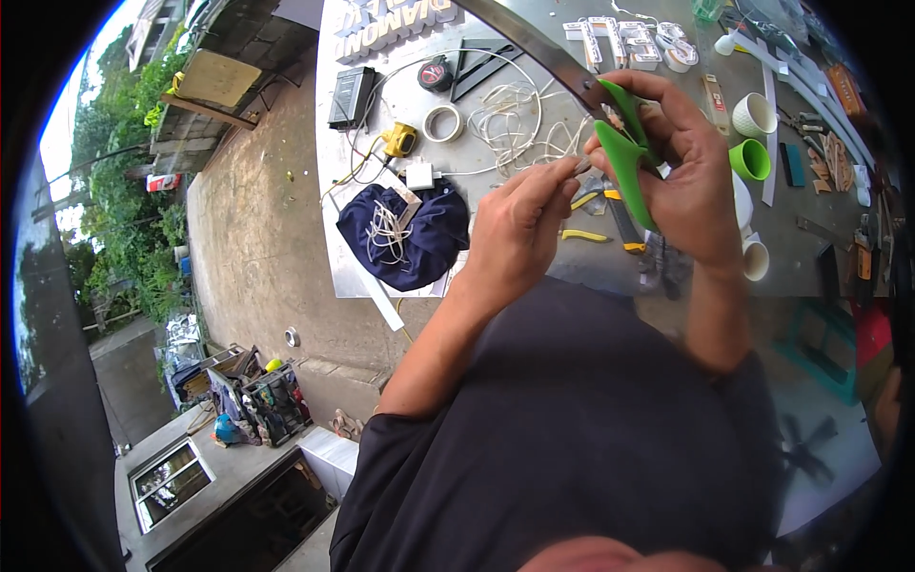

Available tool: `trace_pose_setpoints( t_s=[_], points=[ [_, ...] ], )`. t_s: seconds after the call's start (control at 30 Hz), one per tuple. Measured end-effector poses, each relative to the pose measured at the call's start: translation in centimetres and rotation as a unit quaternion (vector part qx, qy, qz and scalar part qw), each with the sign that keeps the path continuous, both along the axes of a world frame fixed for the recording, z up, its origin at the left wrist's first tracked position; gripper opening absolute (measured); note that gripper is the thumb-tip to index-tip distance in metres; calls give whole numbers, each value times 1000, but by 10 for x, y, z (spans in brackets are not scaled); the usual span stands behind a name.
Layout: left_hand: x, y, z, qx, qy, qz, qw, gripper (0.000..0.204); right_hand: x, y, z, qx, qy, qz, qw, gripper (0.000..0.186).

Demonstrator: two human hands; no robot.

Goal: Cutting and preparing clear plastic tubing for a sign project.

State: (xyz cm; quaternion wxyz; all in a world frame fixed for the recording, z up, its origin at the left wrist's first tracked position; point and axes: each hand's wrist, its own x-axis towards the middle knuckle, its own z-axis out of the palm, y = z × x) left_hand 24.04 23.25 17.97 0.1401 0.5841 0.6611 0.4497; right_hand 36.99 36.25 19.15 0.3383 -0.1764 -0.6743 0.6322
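My right hand is wrapped round the green handle of a tool with a long metal blade. The blade runs up and left past the table's far edge of view; the tool's exact kind is unclear. My left hand is closed, its fingertips pinched together close to the handle's left side. Whatever small thing sits in that pinch is too small to name. Thin white cable lies in a loose tangle just beyond my left fingers. Yellow-and-black pliers rest on the table below the handle.
Across the metal table lie a tape measure, a tape roll, dark blue cloth, block letters and white extension sockets. At right stand a white cup, a green cup and wood scraps.
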Motion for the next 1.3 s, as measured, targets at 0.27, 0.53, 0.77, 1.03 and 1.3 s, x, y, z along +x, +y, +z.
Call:
trace_pose_setpoints(
  t_s=[0.27, 0.53, 0.77, 1.03, 1.3],
  points=[
    [0, 11, -10, -25, 1, 26, 999, 21, -4, 12, -10, -6, 31, -9, 999, 44],
    [-3, 10, -15, -166, 93, -10, 982, 13, -9, 9, -23, -2, -26, -28, 999, 42],
    [0, 7, -20, -92, 226, 27, 969, 27, -10, 3, -35, 11, -44, 11, 999, 44],
    [-2, -7, -40, -38, 248, 42, 967, 25, -15, -1, -19, 139, -67, 14, 988, 43],
    [11, -15, -42, -32, 191, 79, 978, 23, -10, -10, -17, 92, -48, 36, 994, 53]
  ],
)
